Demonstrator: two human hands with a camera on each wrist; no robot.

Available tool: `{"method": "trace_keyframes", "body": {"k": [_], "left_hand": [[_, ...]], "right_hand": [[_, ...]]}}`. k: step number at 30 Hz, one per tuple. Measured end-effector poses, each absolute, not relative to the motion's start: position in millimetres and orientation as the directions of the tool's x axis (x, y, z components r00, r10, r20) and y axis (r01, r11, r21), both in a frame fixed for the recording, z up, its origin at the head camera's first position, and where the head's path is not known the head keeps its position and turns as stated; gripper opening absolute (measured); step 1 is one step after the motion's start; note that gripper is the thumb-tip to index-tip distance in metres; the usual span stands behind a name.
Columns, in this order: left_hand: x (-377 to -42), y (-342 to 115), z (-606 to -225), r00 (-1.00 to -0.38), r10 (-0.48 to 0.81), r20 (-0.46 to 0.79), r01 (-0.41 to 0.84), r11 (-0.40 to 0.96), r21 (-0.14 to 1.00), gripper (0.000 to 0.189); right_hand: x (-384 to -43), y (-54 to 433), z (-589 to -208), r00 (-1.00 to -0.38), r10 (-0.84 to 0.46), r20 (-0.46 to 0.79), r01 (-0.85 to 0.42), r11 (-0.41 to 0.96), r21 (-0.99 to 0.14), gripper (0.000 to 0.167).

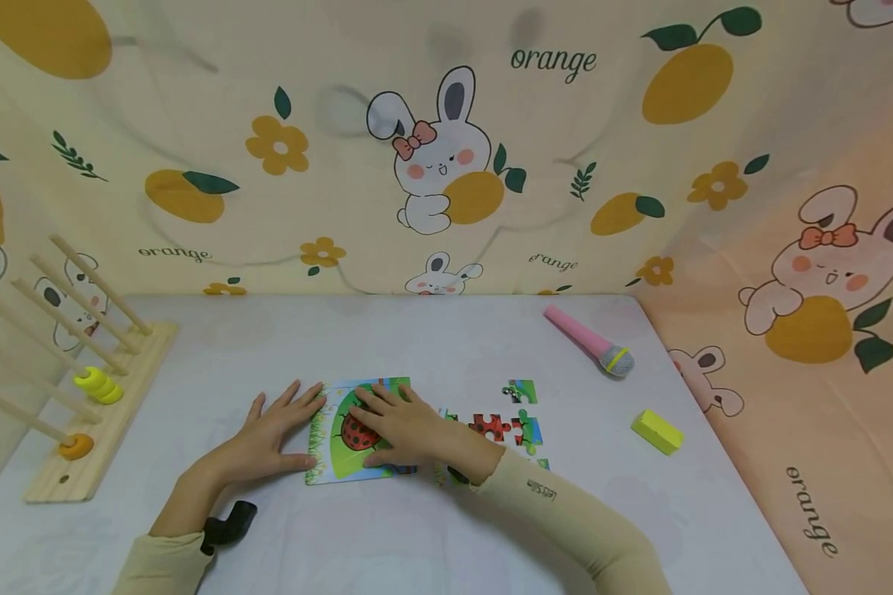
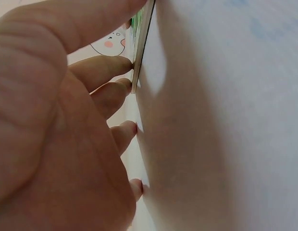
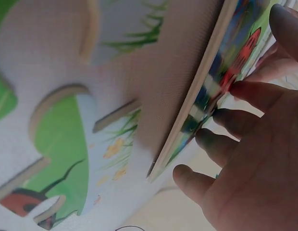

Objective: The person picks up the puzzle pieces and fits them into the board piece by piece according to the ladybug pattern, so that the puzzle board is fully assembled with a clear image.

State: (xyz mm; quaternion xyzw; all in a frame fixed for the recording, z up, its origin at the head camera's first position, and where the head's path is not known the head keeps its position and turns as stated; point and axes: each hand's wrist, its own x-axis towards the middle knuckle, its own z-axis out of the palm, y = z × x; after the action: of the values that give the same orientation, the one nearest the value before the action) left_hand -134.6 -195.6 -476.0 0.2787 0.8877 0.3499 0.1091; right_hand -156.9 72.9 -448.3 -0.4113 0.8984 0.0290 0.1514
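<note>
A flat puzzle board [image 1: 320, 473] with a red ladybug on a green leaf lies on the white table. My left hand [image 1: 268, 446] lies along its left side with spread fingers, thumb and index fingertips at the edge. In the left wrist view the board's thin edge [image 2: 142, 55] shows beside the fingers. My right hand [image 1: 413, 430] rests over the board's right half with extended fingers, hiding part of the picture. In the right wrist view its fingertips touch the printed face. Loose jigsaw pieces [image 1: 489, 426] lie to the right, partly behind the right forearm.
A pink toy microphone [image 1: 576, 332] lies at the back right, with a yellow block [image 1: 657, 432] nearer the right table edge. On the left stands a wooden peg rack [image 1: 107, 438] with yellow and orange beads. A patterned cloth [image 1: 342, 165] hangs behind the table.
</note>
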Motion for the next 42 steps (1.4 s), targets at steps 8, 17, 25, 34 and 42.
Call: {"method": "trace_keyframes", "body": {"k": [8, 17, 25, 34, 42], "left_hand": [[-135.3, -195.4, -476.9, -0.815, 0.579, -0.011, 0.42, 0.604, 0.677, 0.083], [-132.5, -195.8, -473.9, -0.822, 0.57, -0.009, 0.414, 0.608, 0.677, 0.085], [-134.9, -194.3, -477.7, -0.823, 0.568, -0.022, 0.409, 0.618, 0.671, 0.087], [-135.2, -195.2, -477.9, -0.822, 0.569, -0.022, 0.408, 0.617, 0.673, 0.087], [-134.4, -195.0, -477.1, -0.825, 0.564, -0.019, 0.409, 0.62, 0.669, 0.087]], "right_hand": [[-161.5, 72.4, -444.9, -0.604, -0.736, -0.307, -0.743, 0.659, -0.119, 0.079], [-160.4, 72.5, -442.7, -0.623, -0.724, -0.298, -0.738, 0.669, -0.083, 0.081], [-152.6, 70.7, -434.2, -0.665, -0.664, -0.34, -0.716, 0.697, 0.038, 0.082], [-157.1, 74.6, -434.6, -0.663, -0.672, -0.329, -0.706, 0.708, -0.022, 0.08], [-170.7, 106.2, -418.7, -0.72, -0.645, -0.257, -0.636, 0.761, -0.128, 0.069]]}}
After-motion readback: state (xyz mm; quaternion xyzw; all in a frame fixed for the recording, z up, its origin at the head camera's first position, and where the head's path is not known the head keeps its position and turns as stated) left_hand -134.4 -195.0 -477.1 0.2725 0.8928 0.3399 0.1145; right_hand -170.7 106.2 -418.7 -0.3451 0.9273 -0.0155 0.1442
